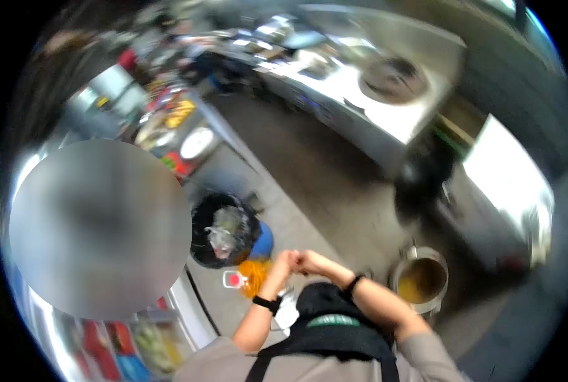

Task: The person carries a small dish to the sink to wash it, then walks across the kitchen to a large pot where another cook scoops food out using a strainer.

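Note:
My left hand (286, 260) and my right hand (309, 261) meet in front of my dark apron (327, 305), their fingers curled in and touching. Motion blur hides what, if anything, is between them. Just left of and below my left hand is a plastic jug of orange liquid (256, 275) with a red cap (235, 280). Beyond it stands a black-lined bin (202, 237) with clear plastic bags (223, 234) inside, beside a blue container (264, 242).
On the right floor sits a pot (445, 280) with yellowish liquid. A metal stove counter (386, 137) with a large round wok (392, 79) runs along the back. Another steel unit (488, 210) stands right. Food trays (147, 344) and a white plate (196, 142) lie left.

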`<action>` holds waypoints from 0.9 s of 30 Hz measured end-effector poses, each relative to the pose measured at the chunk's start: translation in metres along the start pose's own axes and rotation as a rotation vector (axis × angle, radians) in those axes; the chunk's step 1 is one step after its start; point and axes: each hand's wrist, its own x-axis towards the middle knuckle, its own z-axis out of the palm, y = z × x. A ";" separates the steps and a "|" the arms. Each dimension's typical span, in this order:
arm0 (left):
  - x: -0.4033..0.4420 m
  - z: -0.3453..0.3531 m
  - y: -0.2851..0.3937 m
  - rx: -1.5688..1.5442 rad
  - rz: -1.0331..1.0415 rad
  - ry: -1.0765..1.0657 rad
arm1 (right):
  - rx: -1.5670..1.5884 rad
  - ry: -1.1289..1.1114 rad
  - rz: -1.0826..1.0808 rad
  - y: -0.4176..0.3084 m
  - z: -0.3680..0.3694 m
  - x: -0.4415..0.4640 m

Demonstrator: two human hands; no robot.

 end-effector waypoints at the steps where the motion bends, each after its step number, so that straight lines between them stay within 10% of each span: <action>1: -0.006 -0.001 0.012 0.262 0.054 0.153 | 0.079 -0.041 0.075 -0.028 -0.015 -0.021; 5: -0.014 0.002 0.006 0.317 0.160 0.320 | 0.575 -0.006 0.122 0.003 -0.039 -0.059; 18: -0.046 -0.019 -0.016 0.351 -0.057 0.213 | 1.330 1.118 0.971 0.349 -0.087 -0.295; 27: -0.034 -0.005 -0.005 0.421 -0.002 0.146 | 1.120 0.822 0.728 0.322 -0.047 -0.302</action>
